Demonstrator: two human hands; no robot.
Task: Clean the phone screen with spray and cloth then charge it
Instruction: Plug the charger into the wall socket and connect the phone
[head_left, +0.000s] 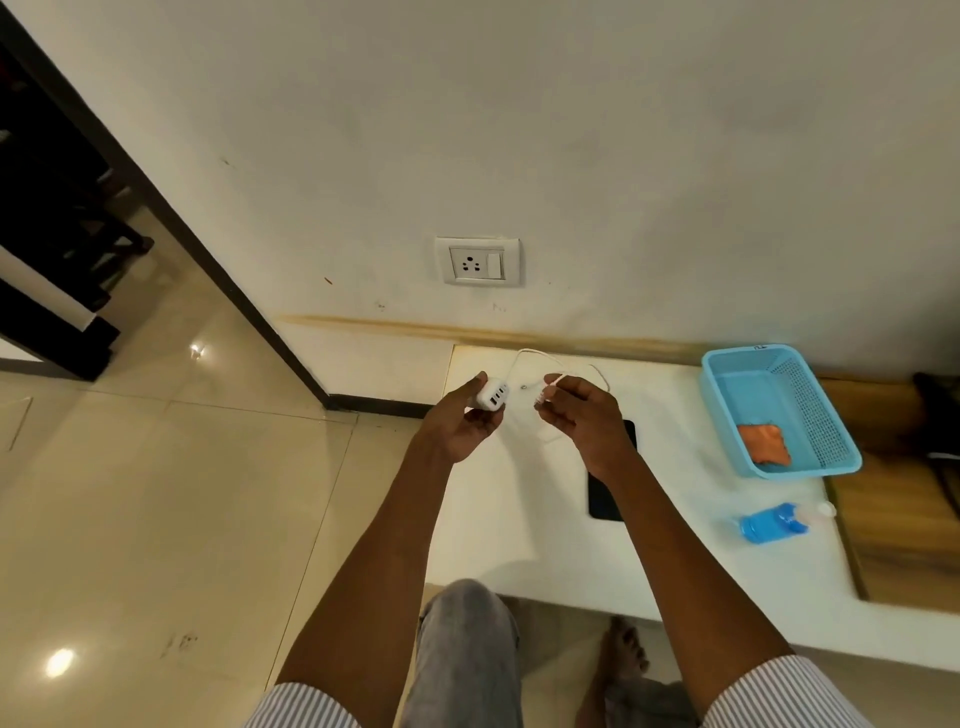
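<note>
1. Striped sleeves (779, 691) at the bottom edge lead up two bare forearms that reach out over the white counter (519, 519), with a grey trouser knee (462, 623) between them.
2. Under the right forearm lies the black phone (605, 493), flat on the counter, screen side up as far as can be told and partly hidden by the wrist.
3. Above the phone, the right hand (587, 415) has its grip pressed together on the plug end of a thin white cable (540, 397); the cable loops back along the counter towards the wall.
4. Left of the phone, past the counter's edge, the left hand (460, 421) has its grip curled around a white charger block (491, 397), the ports facing the cable end. Block and cable end are near each other but apart.
5. Right of the phone, a blue spray bottle (774, 525) lies on its side on the counter.
6. Beyond the bottle, further right of the phone, a blue basket (727, 410) holds an orange cloth (763, 441) in its near corner.
7. On the wall above the phone sits a white socket (477, 261) with a switch.
</note>
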